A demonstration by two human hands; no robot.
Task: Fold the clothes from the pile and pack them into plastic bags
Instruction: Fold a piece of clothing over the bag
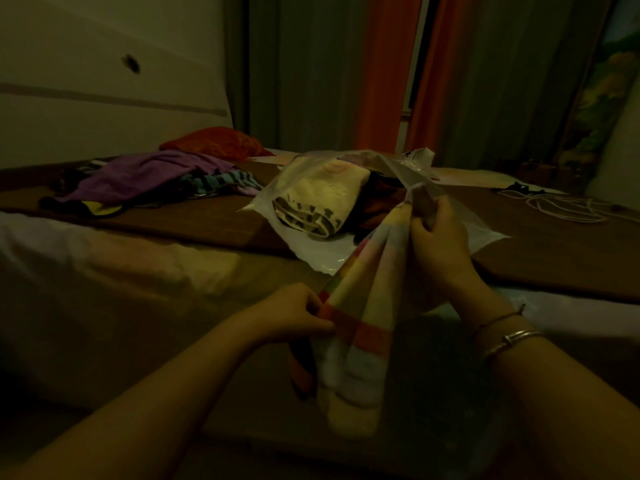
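Between both hands, stretching taut: striped cloth (360,306), pastel bands with a red one. Right hand (438,237) pinching its upper end in a closed grip, fingers curled round the gathered fabric; left hand (298,315) pinching the lower edge near the red band, loose end hanging below. Just beyond the right grip, lying on the bed (207,220): plastic bag (311,188) holding folded cream clothes. Farther left, sprawling unfolded: pile of clothes (149,178), purple on top.

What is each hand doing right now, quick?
Left hand: grip closed, pinching the lower part of the striped cloth.
Right hand: grip closed on the upper end of the same cloth.
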